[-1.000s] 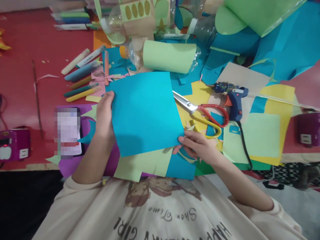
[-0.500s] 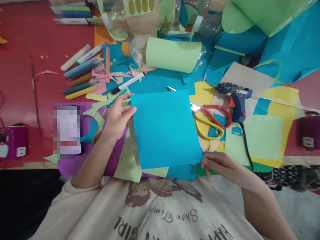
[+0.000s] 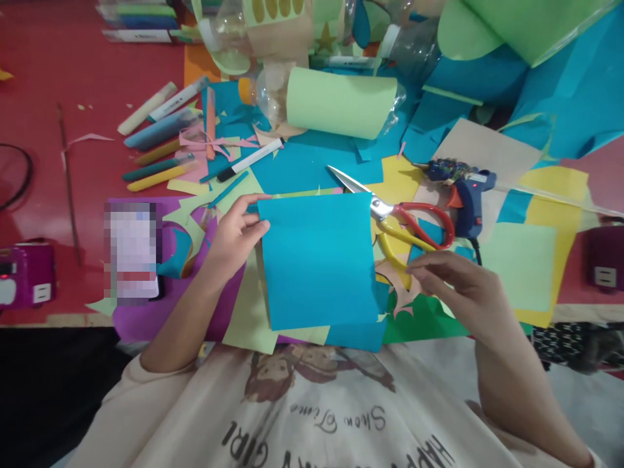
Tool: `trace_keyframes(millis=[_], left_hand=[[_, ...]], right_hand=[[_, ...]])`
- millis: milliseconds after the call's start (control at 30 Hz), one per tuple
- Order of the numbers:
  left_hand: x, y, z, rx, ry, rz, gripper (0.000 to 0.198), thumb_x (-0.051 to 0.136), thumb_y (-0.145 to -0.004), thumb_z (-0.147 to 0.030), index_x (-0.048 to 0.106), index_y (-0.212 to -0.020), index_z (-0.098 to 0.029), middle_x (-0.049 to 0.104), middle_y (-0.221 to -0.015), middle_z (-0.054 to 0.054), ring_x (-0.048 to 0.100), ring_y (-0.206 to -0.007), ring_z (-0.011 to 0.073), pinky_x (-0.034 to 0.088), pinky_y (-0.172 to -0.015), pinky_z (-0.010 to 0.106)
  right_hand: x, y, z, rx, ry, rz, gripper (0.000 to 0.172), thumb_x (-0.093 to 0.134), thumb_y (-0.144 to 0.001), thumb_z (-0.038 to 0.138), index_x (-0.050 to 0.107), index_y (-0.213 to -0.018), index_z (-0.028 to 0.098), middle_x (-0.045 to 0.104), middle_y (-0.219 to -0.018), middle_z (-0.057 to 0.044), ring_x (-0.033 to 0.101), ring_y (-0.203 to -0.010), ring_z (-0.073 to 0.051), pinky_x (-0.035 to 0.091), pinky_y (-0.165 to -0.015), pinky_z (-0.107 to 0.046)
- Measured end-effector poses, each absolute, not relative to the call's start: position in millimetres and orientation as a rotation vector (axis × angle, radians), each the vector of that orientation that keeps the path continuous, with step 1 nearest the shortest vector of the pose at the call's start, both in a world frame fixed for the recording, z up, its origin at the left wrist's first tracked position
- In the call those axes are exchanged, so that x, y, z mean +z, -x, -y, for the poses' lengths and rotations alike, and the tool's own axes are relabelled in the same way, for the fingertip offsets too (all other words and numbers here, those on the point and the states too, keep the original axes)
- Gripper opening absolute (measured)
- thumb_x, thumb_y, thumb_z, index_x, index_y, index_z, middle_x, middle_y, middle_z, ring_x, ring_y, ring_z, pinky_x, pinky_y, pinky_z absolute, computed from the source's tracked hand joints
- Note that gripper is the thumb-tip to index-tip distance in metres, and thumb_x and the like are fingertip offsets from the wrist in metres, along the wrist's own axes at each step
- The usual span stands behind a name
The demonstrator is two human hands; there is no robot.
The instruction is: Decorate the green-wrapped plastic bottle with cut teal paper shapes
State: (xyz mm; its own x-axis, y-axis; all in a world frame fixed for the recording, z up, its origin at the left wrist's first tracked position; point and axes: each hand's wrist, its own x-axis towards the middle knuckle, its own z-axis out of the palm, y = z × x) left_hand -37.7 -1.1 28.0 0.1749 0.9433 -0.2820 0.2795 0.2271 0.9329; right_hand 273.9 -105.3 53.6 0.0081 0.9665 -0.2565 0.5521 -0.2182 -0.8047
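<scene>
Red tabletop (image 3: 39,123), pale front edge, heavily littered with coloured paper. Left hand (image 3: 238,234) gripping blue paper sheet (image 3: 319,260) by its upper-left corner, thumb on top; sheet sits in front of the person's shirt (image 3: 316,396), over pale green and blue pieces near the table's front edge. Right hand (image 3: 461,279) off the sheet, fingertips at the yellow loop of the scissors (image 3: 381,208) — can't tell if gripped or only touched. Scissors' blades part-open, pointing up-left, partly behind the sheet; other loop red. Right of them, blue hot glue gun (image 3: 470,201), small red light on, nozzle left, clear glue stick out the back, near yellow sheet (image 3: 568,195) and pale green sheet (image 3: 524,266). Left side: purple sheet (image 3: 131,325) under a phone (image 3: 158,286), screen pixelated; loose markers (image 3: 158,143) above it, black-ended marker (image 3: 251,159) nearer the sheet. Beyond, plastic bottle (image 3: 268,94), orange cap, lying on its side, wrapped in light green paper; more bottles behind. Purple socket box (image 3: 32,276) at far left, another cut off at right edge — greyish floor (image 3: 580,396) and black-and-white patterned fabric (image 3: 560,344) below it.
</scene>
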Motion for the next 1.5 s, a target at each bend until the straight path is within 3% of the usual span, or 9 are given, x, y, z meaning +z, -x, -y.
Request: trace_keyframes(millis=[100,267,433,633,800,1000,1133,1267,1500], left_hand=[[27.6,38.4,2.2,0.703,-1.263,-1.333,0.03,0.067,-0.075,-0.027,0.06,-0.103,-0.021,0.046,-0.054,-0.006,0.044,-0.046,0.0095,0.033,-0.044,0.021],[28.4,31.2,2.7,0.65,-1.28,-1.309,0.036,0.069,-0.077,-0.036,0.059,-0.109,-0.022,0.059,-0.062,-0.003,0.052,-0.052,0.0116,0.039,-0.049,0.022],[32.8,25.8,1.1,0.602,-1.323,-1.319,0.041,0.067,-0.079,-0.043,0.059,-0.113,-0.022,0.061,-0.066,-0.001,0.054,-0.054,0.0124,0.041,-0.05,0.022],[35.0,31.8,-0.4,0.454,-1.363,-1.215,0.053,0.072,-0.074,-0.034,0.056,-0.123,-0.024,0.054,-0.066,-0.004,0.06,-0.062,0.0138,0.047,-0.056,0.022],[36.2,34.9,-8.0,0.423,-1.602,-1.37,0.045,0.067,-0.078,-0.029,0.058,-0.122,-0.025,0.07,-0.09,0.002,0.069,-0.089,0.0186,0.054,-0.077,0.027],[50.8,25.1,-21.4,0.052,-2.045,-1.403,0.032,0.054,-0.088,-0.023,0.064,-0.118,-0.025,0.073,-0.114,0.003,0.069,-0.102,0.0204,0.054,-0.086,0.03],[49.4,18.0,-27.6,0.061,-2.233,-1.236,0.033,0.05,-0.09,-0.019,0.064,-0.119,-0.023,0.073,-0.115,0.003,0.068,-0.105,0.0195,0.051,-0.094,0.032],[39.9,16.0,-31.8,0.104,-2.46,-1.147,0.031,0.047,-0.093,-0.019,0.063,-0.12,-0.021,0.074,-0.11,0.005,0.068,-0.103,0.021,0.048,-0.096,0.037],[35.0,19.4,-27.2,0.249,-2.767,-1.085,0.033,0.036,-0.097,-0.014,0.067,-0.109,-0.018,0.075,-0.097,0.008,0.069,-0.097,0.0224,0.049,-0.093,0.043]], right_hand=[[45.2,-261.8,86.7,0.81,1.694,1.693,0.013,0.059,-0.09,0.032,0.066,-0.097,0.025,0.073,-0.1,-0.01,0.07,-0.09,-0.024,0.06,-0.071,-0.035],[31.7,-249.4,58.4,0.635,1.645,1.853,0.04,0.057,-0.091,0.034,0.055,-0.13,0.025,0.059,-0.135,-0.013,0.055,-0.127,-0.03,0.051,-0.099,-0.05],[25.2,-244.2,43.0,0.775,1.706,1.749,0.021,0.058,-0.087,0.032,0.07,-0.103,0.023,0.074,-0.097,-0.007,0.068,-0.087,-0.024,0.056,-0.075,-0.04],[22.6,-255.7,51.3,0.805,1.748,1.296,0.008,0.066,-0.078,0.029,0.068,-0.083,0.023,0.069,-0.078,-0.003,0.063,-0.069,-0.018,0.051,-0.061,-0.032],[35.2,-264.0,78.6,0.914,1.738,1.568,0.006,0.064,-0.083,0.028,0.063,-0.083,0.022,0.059,-0.059,0.002,0.051,-0.048,-0.012,0.042,-0.044,-0.024],[39.8,-253.9,91.6,0.24,1.543,2.143,0.036,0.064,-0.089,0.027,0.05,-0.056,0.019,0.054,-0.047,0.001,0.051,-0.041,-0.009,0.038,-0.041,-0.022],[29.4,-232.2,88.3,0.187,1.313,2.267,0.015,0.058,-0.092,0.022,0.067,-0.083,0.014,0.074,-0.075,-0.009,0.069,-0.071,-0.02,0.056,-0.063,-0.03],[17.9,-209.6,88.0,0.29,1.191,2.479,0.029,0.049,-0.097,0.025,0.068,-0.116,0.012,0.07,-0.124,-0.014,0.063,-0.118,-0.028,0.056,-0.092,-0.043],[12.0,-195.1,87.2,0.334,1.208,2.597,0.041,0.043,-0.1,0.034,0.063,-0.127,0.012,0.062,-0.137,-0.013,0.057,-0.128,-0.03,0.053,-0.1,-0.047]])
